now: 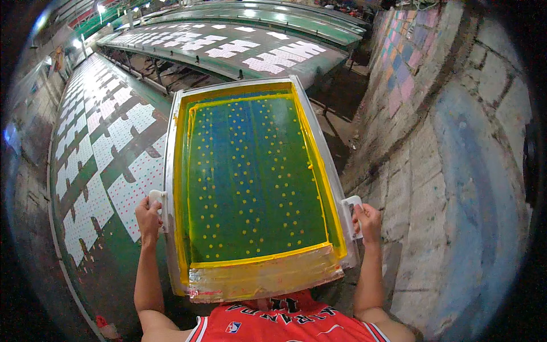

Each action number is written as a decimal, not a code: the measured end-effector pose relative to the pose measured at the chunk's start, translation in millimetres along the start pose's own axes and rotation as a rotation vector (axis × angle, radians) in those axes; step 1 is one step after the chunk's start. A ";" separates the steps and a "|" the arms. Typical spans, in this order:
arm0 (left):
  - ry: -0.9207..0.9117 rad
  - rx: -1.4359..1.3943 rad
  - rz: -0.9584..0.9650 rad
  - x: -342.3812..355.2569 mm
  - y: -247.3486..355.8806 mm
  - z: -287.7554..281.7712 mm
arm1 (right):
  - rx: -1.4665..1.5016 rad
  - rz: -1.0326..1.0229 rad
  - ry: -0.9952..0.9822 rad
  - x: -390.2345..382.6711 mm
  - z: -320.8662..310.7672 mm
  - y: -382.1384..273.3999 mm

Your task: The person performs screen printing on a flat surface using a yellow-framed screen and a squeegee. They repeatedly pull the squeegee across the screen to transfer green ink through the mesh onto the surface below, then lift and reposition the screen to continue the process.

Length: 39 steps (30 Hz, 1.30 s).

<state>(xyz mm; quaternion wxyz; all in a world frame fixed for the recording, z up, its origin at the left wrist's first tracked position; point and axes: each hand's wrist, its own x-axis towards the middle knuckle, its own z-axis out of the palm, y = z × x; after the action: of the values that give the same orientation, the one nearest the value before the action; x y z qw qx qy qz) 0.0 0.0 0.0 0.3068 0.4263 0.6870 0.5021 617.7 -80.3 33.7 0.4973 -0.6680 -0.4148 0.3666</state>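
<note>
The left hand [149, 219] and right hand [367, 221], fingers curled round the white side handles [354, 202], hold a yellow-bordered printing screen [248, 171] beside the left tabletop [114, 268], whose cut-out panels [122, 134] already bear dots, any remaining printing being indeterminable.

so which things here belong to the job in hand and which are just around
Part of the job, probably:
framed screen, left hand and right hand on its white handles
dotted white pieces on the left table

Probably just around:
paint-stained wall, right
lamp, upper left
</note>
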 end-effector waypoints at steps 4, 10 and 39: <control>0.118 -0.032 -0.022 8.8 21.0 50.7 | 0.025 -0.023 -0.051 77.4 -9.2 -7.7; 0.199 -0.047 -0.070 30.4 38.1 102.8 | 0.027 -0.034 -0.133 179.3 -6.4 -13.8; 0.665 -0.036 -0.211 164.9 86.6 262.9 | -0.054 -0.157 -0.596 615.4 139.3 -114.8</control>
<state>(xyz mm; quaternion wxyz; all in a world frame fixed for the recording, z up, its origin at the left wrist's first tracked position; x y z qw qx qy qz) 173.5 271.6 2.7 0.1239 0.1607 0.7808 0.5909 708.5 553.9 64.4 0.3629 -0.5099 -0.6022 0.4956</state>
